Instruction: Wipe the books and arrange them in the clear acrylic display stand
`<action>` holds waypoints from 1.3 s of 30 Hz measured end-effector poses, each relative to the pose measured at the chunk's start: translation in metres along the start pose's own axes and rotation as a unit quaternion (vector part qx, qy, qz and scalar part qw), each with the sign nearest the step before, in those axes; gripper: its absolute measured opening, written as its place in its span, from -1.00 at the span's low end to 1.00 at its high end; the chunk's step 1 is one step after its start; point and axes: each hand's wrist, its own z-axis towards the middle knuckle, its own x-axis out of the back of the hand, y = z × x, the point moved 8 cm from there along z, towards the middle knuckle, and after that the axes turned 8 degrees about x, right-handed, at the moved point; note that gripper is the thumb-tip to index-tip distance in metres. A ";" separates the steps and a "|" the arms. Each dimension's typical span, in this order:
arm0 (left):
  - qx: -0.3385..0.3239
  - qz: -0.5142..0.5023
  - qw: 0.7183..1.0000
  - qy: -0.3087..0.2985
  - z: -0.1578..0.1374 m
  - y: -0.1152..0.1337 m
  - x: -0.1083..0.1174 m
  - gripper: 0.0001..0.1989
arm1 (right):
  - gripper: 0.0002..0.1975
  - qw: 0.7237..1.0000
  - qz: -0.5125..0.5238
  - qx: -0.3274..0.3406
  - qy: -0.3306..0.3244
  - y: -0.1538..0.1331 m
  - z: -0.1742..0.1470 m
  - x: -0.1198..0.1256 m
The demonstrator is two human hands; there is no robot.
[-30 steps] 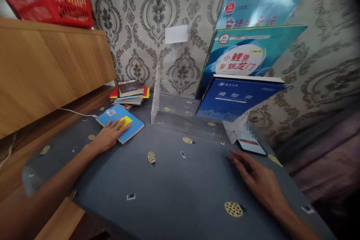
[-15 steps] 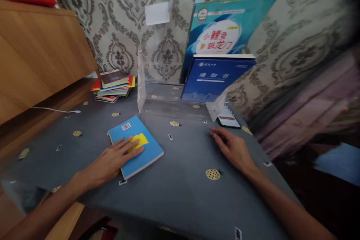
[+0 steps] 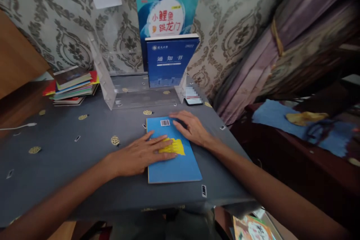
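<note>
A blue book (image 3: 177,167) with a yellow patch and a barcode lies flat on the grey patterned tablecloth (image 3: 92,191). My left hand (image 3: 143,153) rests on it, palm down with fingers spread across the yellow patch. At the book's upper right edge is my right hand (image 3: 191,125), fingers extended and touching the cover near the barcode. Behind the book, a clear acrylic rack (image 3: 135,99) holds a dark blue booklet (image 3: 168,63) and a taller teal book (image 3: 168,11), both upright on its right side.
A pile of books (image 3: 74,84) sits at the back left, near a white cable (image 3: 19,126). A phone (image 3: 193,96) lies beside the rack's right end. To the right are a tied purple curtain (image 3: 253,67) and a blue cloth (image 3: 281,118).
The blue book has slid right under my left hand and turned straighter. My right hand has come onto its upper right edge. The view has swung to the right.
</note>
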 end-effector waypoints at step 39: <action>0.207 0.005 0.957 0.204 0.007 -0.077 -0.007 -0.52 | -0.50 0.987 -0.076 -0.064 -0.127 0.013 -0.013 -0.028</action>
